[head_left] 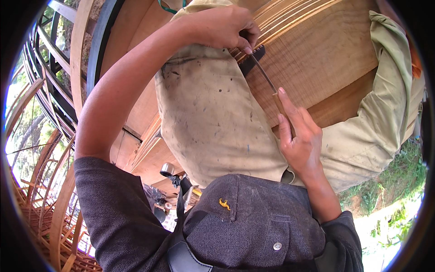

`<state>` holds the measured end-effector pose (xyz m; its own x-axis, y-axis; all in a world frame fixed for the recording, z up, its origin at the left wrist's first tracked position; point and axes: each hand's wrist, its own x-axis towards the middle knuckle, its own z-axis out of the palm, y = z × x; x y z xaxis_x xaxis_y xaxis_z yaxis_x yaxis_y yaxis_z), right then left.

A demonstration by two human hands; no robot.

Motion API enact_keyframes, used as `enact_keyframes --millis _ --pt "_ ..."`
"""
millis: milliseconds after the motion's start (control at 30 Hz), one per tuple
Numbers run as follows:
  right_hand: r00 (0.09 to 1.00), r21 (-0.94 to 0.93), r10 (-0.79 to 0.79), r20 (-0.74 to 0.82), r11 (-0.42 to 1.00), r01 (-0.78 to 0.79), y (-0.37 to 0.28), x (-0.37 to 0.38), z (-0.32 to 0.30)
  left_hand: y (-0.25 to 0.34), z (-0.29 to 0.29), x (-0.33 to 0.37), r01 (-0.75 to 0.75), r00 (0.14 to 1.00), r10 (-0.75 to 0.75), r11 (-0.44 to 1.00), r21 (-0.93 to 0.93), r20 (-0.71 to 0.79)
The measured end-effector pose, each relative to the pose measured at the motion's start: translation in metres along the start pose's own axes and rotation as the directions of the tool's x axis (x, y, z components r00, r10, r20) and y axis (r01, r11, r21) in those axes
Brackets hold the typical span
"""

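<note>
My right hand [302, 138] is closed round the wooden handle [280, 108] of a thin file, its index finger stretched along it. The narrow grey file [264, 75] points up and to the left. At its far end my left hand [229, 28] pinches the tip between thumb and fingers. Right under that tip is a dark saw blade [248, 66] with small teeth on its upper edge. Part of the blade is hidden behind my trouser leg [217, 109] and my left hand. Its handle does not show.
Broad wooden boards [317, 59] lie beneath my legs, with several thin wood strips [281, 20] at the far side. More strips [147, 140] and a metal cup [167, 169] are at my left. A curved slatted frame [54, 59] stands far left. Grass [385, 174] shows at right.
</note>
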<state>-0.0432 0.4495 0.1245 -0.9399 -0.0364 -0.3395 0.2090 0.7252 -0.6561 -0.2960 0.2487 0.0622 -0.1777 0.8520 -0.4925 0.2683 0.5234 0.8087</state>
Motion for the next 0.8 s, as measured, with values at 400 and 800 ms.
enact_keyframes --millis 400,800 --pt "0.988 -0.059 -0.135 -0.071 0.99 0.131 -0.013 0.066 0.029 -0.051 -0.013 -0.008 0.084 0.989 -0.066 0.987 0.139 -0.135" --pt "0.999 0.025 -0.04 -0.013 0.999 0.041 -0.002 0.012 0.005 -0.001 0.0 -0.015 0.037 0.994 -0.029 0.996 0.076 -0.104"
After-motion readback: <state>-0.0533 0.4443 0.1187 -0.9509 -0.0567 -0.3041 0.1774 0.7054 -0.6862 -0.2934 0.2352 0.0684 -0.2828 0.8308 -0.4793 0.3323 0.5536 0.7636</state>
